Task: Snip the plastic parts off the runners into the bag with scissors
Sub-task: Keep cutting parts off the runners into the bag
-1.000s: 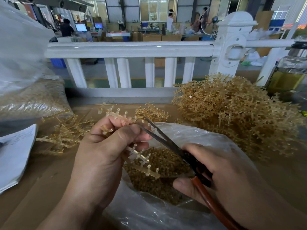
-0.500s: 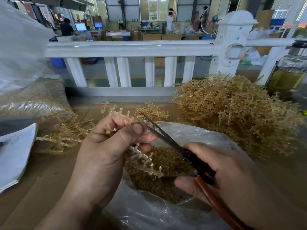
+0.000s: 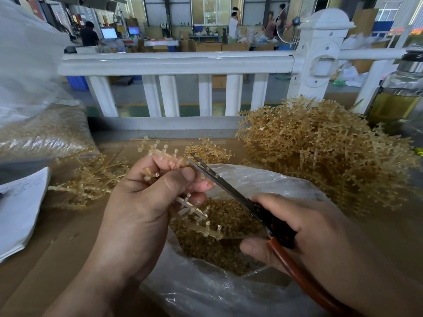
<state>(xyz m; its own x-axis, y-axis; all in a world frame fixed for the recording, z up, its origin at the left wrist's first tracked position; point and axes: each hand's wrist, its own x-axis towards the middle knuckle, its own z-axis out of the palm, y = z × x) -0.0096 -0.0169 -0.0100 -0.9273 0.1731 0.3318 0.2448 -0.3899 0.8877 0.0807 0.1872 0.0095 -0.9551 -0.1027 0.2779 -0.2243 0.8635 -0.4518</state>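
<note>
My left hand grips a pale amber runner with small parts on its side stubs; the runner sticks out above and below the fist. My right hand holds scissors with dark and red handles. Their blades lie nearly closed against the runner's upper part, just past my left thumb. Below both hands lies an open clear plastic bag with a heap of small amber parts inside.
A big heap of uncut runners sits at the right, and a smaller scatter of runners at the left. A filled clear bag and white papers lie far left. A white railing stands behind the cardboard-covered table. A glass bottle stands far right.
The scissor blades have closed from open to nearly shut on the runner. My left hand has shifted the runner slightly up and right.
</note>
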